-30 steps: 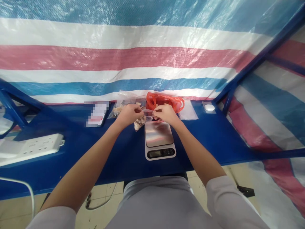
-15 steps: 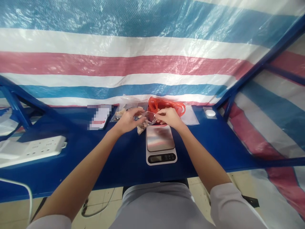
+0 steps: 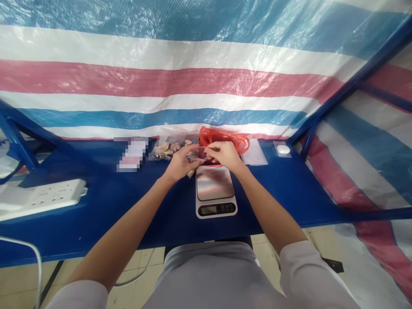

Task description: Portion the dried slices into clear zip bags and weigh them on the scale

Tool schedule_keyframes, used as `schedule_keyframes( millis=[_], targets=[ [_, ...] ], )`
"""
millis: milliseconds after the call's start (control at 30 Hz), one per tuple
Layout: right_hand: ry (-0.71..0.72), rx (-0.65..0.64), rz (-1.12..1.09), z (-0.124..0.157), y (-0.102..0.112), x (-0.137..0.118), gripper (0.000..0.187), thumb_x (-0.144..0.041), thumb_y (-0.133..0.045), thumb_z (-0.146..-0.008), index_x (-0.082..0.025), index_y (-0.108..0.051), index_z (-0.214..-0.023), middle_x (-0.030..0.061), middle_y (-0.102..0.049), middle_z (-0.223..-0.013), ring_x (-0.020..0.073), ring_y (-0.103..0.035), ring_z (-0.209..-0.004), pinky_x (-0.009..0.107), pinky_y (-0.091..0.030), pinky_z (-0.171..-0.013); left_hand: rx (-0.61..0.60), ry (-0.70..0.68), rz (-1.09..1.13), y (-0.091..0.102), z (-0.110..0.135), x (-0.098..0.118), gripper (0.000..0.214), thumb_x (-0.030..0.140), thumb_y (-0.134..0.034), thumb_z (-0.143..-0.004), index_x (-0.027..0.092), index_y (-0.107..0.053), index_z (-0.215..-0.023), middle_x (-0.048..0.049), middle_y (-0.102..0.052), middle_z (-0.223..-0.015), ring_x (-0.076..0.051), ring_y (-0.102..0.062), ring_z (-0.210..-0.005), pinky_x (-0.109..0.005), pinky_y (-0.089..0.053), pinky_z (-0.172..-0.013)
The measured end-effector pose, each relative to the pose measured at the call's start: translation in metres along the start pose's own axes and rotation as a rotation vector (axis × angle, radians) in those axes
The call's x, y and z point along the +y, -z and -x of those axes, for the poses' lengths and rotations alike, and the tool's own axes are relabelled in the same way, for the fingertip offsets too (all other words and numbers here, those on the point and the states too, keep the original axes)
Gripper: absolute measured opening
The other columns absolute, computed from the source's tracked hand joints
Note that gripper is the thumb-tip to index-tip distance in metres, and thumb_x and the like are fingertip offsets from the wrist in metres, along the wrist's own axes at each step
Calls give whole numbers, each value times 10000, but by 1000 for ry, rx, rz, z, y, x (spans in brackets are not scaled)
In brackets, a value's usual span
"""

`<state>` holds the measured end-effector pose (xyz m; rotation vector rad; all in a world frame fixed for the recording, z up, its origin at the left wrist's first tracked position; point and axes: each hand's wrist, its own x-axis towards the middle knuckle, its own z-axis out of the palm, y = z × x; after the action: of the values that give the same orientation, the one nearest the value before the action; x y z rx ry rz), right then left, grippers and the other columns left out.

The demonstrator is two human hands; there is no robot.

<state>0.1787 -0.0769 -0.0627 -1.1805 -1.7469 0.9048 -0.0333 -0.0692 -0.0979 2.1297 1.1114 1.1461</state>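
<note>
Between my hands is a small clear plastic bag point(image 3: 200, 151), its mouth held up above the scale's far edge. My left hand point(image 3: 180, 165) is closed on the bag's left side, thumb and fingers around it. My right hand point(image 3: 225, 155) pinches the upper rim at the right. Brownish pieces show at the bag's lower end, under my left hand; the rest is hidden by my fingers. Just behind my left hand lies a larger clear bag of tan and brown slices point(image 3: 167, 148). The digital kitchen scale point(image 3: 215, 184) stands below my hands with nothing on its plate.
A red plastic bag point(image 3: 240, 141) is crumpled behind my right hand. Clear flat bags point(image 3: 255, 153) and a white round item in a packet point(image 3: 283, 149) lie to the right. At left are a blurred-out flat item point(image 3: 132, 154) and a white power strip point(image 3: 48, 195) on the blue table point(image 3: 109, 201).
My left hand has moved right, closer to my right hand, with the small bag drawn along. More of the slices behind it now show. The view has shifted slightly.
</note>
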Motion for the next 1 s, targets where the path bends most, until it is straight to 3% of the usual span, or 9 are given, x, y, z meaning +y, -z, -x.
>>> schedule_keyframes(
  millis=[133,300,433,533,667,1000],
  targets=[
    [38,-30,-79,1,6,-3,199,-363,-676,-861,-194,-779,-839,20,-759,-736,169,-711,-613,274,-580,-621,-98,-15,32,10,-2,-1,511,525,-766,-787,167,-698,-1145,-117,-743,-1148,-289,-699,-1064,-424,-539,-994],
    [133,-28,-137,-5,17,-11,266,-446,-704,-848,-196,-794,-856,19,-770,-786,181,-725,-726,290,-593,-721,-260,-34,82,24,-10,4,662,551,-800,-748,177,-648,-1273,-112,-720,-1222,-288,-685,-1110,-423,-525,-1019],
    [99,-33,-136,-10,27,-17,295,-491,-706,-840,-212,-800,-863,8,-765,-809,178,-720,-740,285,-591,-721,-404,26,86,29,-20,12,730,539,-821,-719,201,-624,-1335,-107,-702,-1278,-302,-664,-1168,-444,-502,-1054],
    [71,2,-148,-10,35,-18,321,-512,-713,-824,-206,-798,-870,15,-763,-821,165,-697,-698,279,-583,-680,-463,62,33,30,-25,17,628,548,-816,-713,209,-683,-1225,-81,-736,-1170,-284,-682,-1083,-418,-532,-988],
    [21,65,-234,-8,44,-15,398,-576,-751,-756,-193,-791,-859,20,-752,-784,158,-684,-688,279,-591,-655,-390,125,51,29,-28,17,519,562,-811,-693,184,-709,-1034,-60,-736,-986,-224,-688,-894,-352,-558,-860],
    [-67,172,-383,-15,52,11,517,-638,-777,-678,-166,-780,-888,17,-731,-743,159,-685,-686,284,-615,-647,-190,329,341,26,-37,24,488,576,-853,-664,179,-640,-850,-38,-718,-831,-181,-675,-763,-316,-550,-743]
  ],
)
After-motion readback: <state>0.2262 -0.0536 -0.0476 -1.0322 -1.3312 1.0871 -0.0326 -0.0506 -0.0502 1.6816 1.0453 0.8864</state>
